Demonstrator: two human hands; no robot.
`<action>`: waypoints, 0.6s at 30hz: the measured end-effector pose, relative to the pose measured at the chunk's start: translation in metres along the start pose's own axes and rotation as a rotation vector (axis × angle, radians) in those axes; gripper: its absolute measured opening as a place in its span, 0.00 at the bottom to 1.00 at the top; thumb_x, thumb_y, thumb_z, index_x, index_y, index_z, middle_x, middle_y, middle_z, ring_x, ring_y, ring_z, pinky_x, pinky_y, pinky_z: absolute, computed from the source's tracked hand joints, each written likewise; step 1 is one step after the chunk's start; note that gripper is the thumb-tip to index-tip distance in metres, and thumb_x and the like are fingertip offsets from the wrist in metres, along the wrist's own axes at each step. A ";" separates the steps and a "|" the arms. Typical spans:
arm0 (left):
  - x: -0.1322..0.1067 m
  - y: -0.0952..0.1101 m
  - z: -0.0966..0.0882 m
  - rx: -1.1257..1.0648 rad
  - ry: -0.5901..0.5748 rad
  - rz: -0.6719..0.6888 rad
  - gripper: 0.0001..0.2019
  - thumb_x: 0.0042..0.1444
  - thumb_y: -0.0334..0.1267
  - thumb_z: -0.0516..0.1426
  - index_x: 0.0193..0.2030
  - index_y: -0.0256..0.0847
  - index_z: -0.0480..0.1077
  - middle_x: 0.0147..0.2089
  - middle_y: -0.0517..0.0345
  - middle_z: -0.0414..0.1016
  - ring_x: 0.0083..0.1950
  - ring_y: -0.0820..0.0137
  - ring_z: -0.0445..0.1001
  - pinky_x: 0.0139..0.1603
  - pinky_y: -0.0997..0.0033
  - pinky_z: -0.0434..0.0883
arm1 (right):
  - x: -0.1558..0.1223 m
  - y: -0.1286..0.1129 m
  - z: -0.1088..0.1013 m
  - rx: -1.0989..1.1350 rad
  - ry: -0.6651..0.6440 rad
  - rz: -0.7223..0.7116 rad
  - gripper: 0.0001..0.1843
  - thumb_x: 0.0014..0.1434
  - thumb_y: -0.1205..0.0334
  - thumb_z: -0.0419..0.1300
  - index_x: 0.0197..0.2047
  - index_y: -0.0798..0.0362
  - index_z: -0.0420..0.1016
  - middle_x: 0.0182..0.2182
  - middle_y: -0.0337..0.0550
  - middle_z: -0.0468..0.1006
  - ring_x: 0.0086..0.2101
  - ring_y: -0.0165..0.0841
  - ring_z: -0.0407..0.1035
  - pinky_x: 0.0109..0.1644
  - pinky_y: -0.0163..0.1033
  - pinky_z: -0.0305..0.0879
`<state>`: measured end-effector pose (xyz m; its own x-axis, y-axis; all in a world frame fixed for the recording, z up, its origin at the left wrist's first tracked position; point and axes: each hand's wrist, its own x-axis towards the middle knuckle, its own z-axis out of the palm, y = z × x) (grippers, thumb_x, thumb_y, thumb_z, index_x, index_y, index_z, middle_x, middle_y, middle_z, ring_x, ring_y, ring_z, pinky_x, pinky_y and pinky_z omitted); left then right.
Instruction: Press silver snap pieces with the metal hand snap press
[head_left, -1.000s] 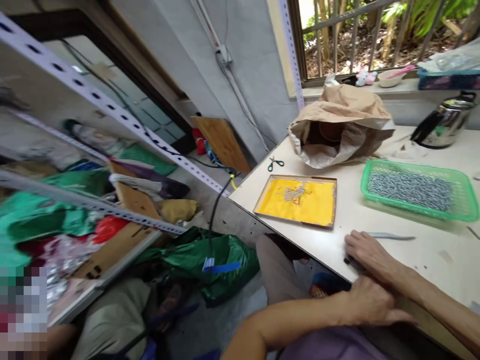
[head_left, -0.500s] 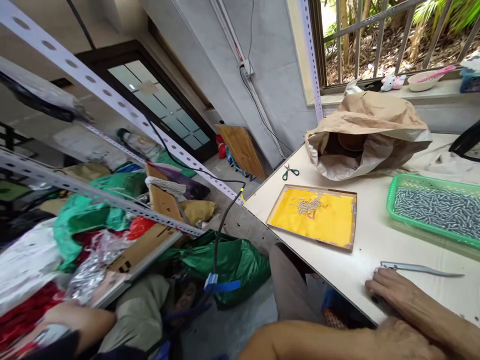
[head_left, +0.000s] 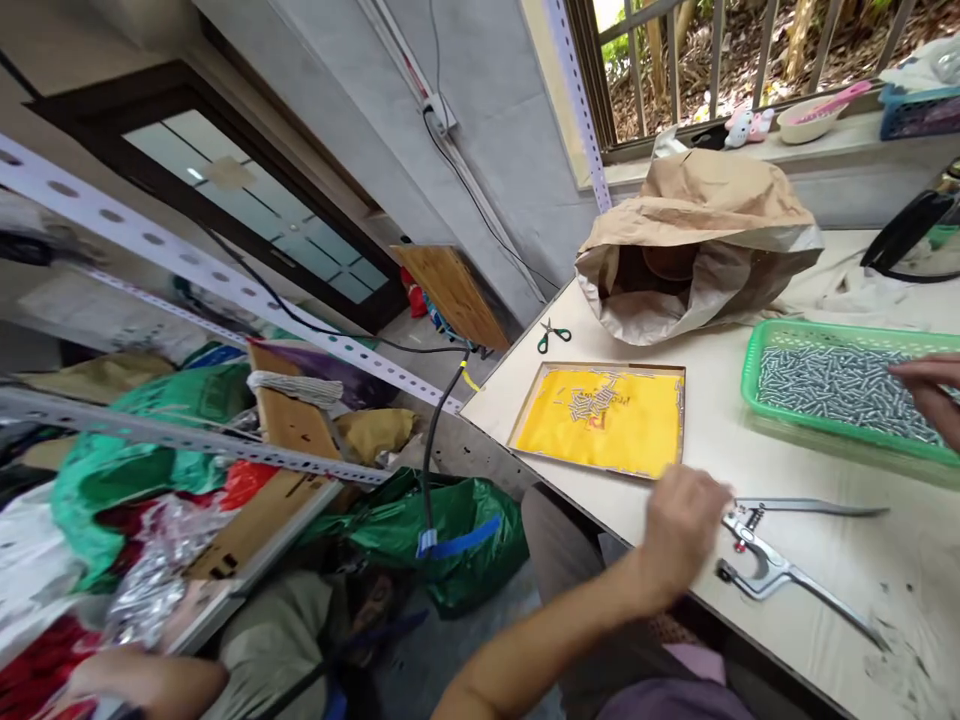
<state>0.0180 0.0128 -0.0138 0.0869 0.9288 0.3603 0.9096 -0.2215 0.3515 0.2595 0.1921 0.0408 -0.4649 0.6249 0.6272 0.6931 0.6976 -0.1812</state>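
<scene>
My left hand (head_left: 679, 535) is above the table's near edge, beside the front right corner of a shallow tray (head_left: 600, 466) lined with yellow. Its fingers are curled together and slightly blurred; anything in them is hidden. Small metal pins (head_left: 592, 398) lie in a loose pile on the yellow lining. At the right edge, my right hand (head_left: 937, 390) reaches over a green plastic basket (head_left: 750, 375) full of similar metal pins (head_left: 832, 385). Its visible fingers are stretched out, and part of the hand is out of view. Silver long-handled pliers (head_left: 795, 570) lie on the table, untouched.
Small green-handled scissors (head_left: 553, 336) lie near the table's far left corner. An open brown paper bag (head_left: 697, 250) stands behind the tray. A perforated metal post (head_left: 330, 325) and black cable (head_left: 431, 440) are to the left. Another person's arm (head_left: 150, 685) shows at lower left.
My right hand has left the pliers and moved over the basket. My left hand has moved forward to the tray's corner. The view has shifted, and the pliers now show fully.
</scene>
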 end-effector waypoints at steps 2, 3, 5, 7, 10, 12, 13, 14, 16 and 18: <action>0.019 -0.030 -0.009 0.036 -0.069 -0.281 0.09 0.64 0.34 0.53 0.41 0.40 0.75 0.39 0.50 0.75 0.42 0.65 0.72 0.45 0.64 0.71 | -0.007 0.019 0.001 -0.097 -0.083 -0.015 0.28 0.69 0.46 0.45 0.45 0.58 0.78 0.48 0.59 0.74 0.50 0.44 0.68 0.49 0.48 0.67; 0.029 -0.043 -0.012 0.030 -0.126 -0.371 0.08 0.63 0.34 0.54 0.40 0.39 0.76 0.38 0.51 0.75 0.43 0.64 0.71 0.46 0.64 0.70 | -0.014 0.022 0.003 -0.122 -0.111 -0.021 0.30 0.69 0.45 0.43 0.47 0.60 0.78 0.51 0.62 0.72 0.51 0.45 0.67 0.49 0.49 0.67; 0.046 -0.062 -0.014 -0.012 -0.250 -0.478 0.06 0.60 0.35 0.57 0.40 0.38 0.76 0.38 0.52 0.76 0.45 0.63 0.71 0.47 0.65 0.69 | -0.030 0.020 0.008 -0.115 -0.106 -0.015 0.33 0.69 0.43 0.40 0.48 0.59 0.77 0.52 0.63 0.71 0.50 0.45 0.68 0.48 0.49 0.68; 0.057 -0.071 -0.011 -0.054 -0.352 -0.526 0.07 0.58 0.36 0.58 0.40 0.38 0.76 0.37 0.54 0.76 0.46 0.63 0.71 0.47 0.66 0.69 | -0.046 0.012 0.011 -0.071 -0.077 -0.028 0.33 0.69 0.42 0.39 0.46 0.57 0.77 0.50 0.60 0.72 0.47 0.44 0.69 0.48 0.51 0.68; 0.064 -0.073 -0.004 -0.043 -0.422 -0.523 0.08 0.58 0.35 0.57 0.42 0.38 0.76 0.39 0.54 0.76 0.47 0.63 0.71 0.47 0.67 0.69 | -0.068 0.005 0.012 -0.013 -0.058 -0.035 0.27 0.69 0.46 0.42 0.45 0.53 0.76 0.49 0.56 0.73 0.45 0.44 0.71 0.47 0.52 0.70; 0.064 -0.073 -0.002 0.018 -0.431 -0.477 0.09 0.58 0.33 0.56 0.44 0.39 0.75 0.42 0.53 0.76 0.49 0.62 0.70 0.48 0.66 0.69 | -0.081 0.006 0.011 0.024 -0.055 -0.033 0.21 0.68 0.49 0.45 0.48 0.49 0.75 0.49 0.53 0.74 0.45 0.43 0.72 0.49 0.52 0.70; 0.064 -0.073 -0.003 0.056 -0.420 -0.460 0.10 0.59 0.32 0.55 0.46 0.40 0.75 0.43 0.53 0.76 0.50 0.62 0.70 0.48 0.66 0.68 | -0.088 0.007 0.010 0.050 -0.057 -0.024 0.19 0.68 0.51 0.47 0.50 0.48 0.74 0.50 0.51 0.74 0.45 0.43 0.72 0.50 0.52 0.70; 0.064 -0.074 -0.004 0.088 -0.398 -0.453 0.11 0.59 0.30 0.54 0.47 0.40 0.74 0.44 0.52 0.76 0.50 0.62 0.70 0.49 0.66 0.68 | -0.095 0.007 0.009 0.086 -0.069 -0.006 0.17 0.67 0.52 0.48 0.51 0.46 0.73 0.50 0.50 0.74 0.46 0.43 0.72 0.52 0.53 0.69; 0.064 -0.076 -0.007 0.115 -0.349 -0.466 0.11 0.62 0.30 0.53 0.48 0.39 0.74 0.44 0.51 0.75 0.50 0.62 0.70 0.50 0.65 0.68 | -0.112 0.005 0.009 0.174 -0.106 0.074 0.17 0.66 0.52 0.51 0.53 0.44 0.73 0.50 0.49 0.75 0.47 0.44 0.72 0.56 0.54 0.68; 0.065 -0.079 -0.010 0.102 -0.324 -0.481 0.11 0.63 0.33 0.53 0.49 0.37 0.73 0.43 0.50 0.75 0.50 0.63 0.70 0.50 0.65 0.68 | -0.131 -0.003 0.009 0.274 -0.150 0.201 0.18 0.65 0.52 0.52 0.54 0.43 0.73 0.49 0.51 0.76 0.47 0.45 0.73 0.56 0.54 0.70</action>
<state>-0.0521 0.0879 -0.0092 -0.2401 0.9648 -0.1073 0.9105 0.2621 0.3198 0.3134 0.1113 -0.0476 -0.4241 0.7892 0.4443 0.6152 0.6110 -0.4982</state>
